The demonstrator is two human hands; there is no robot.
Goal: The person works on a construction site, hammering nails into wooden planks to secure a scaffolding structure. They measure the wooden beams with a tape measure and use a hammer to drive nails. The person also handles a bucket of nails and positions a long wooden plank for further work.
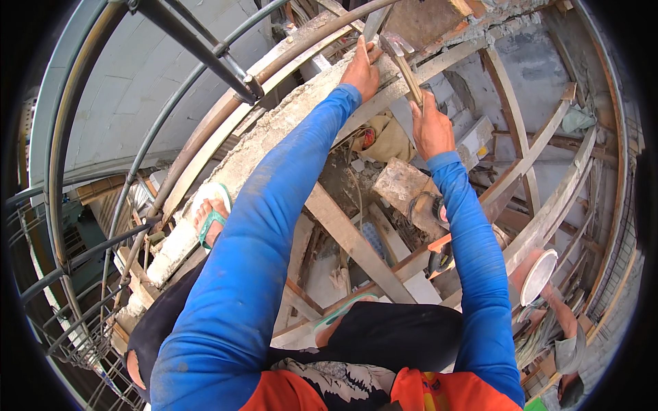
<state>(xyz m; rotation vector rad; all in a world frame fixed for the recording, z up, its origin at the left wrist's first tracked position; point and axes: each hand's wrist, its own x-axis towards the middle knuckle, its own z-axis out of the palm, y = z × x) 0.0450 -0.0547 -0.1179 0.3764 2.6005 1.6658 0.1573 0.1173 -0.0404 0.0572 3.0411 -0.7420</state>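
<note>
My right hand [432,127] is wrapped round the wooden handle of a hammer [410,79], whose metal head points away from me at the top middle. Just left of it, my left hand [361,72] is closed on a flat grey bar [374,26]; whether it is metal or wood I cannot tell. Both hands are stretched out over a rough concrete beam [291,113], close to its far end. The hammer head is beside the bar, and I cannot tell whether they touch.
My left sandalled foot [212,212] rests on the beam. Metal scaffold pipes [199,137] curve along the left. Timber boards [356,240] cross a deep gap below. A stained block [404,188] lies under my right arm. At lower right, another person's arm [562,312] is by a white-rimmed bucket [539,277].
</note>
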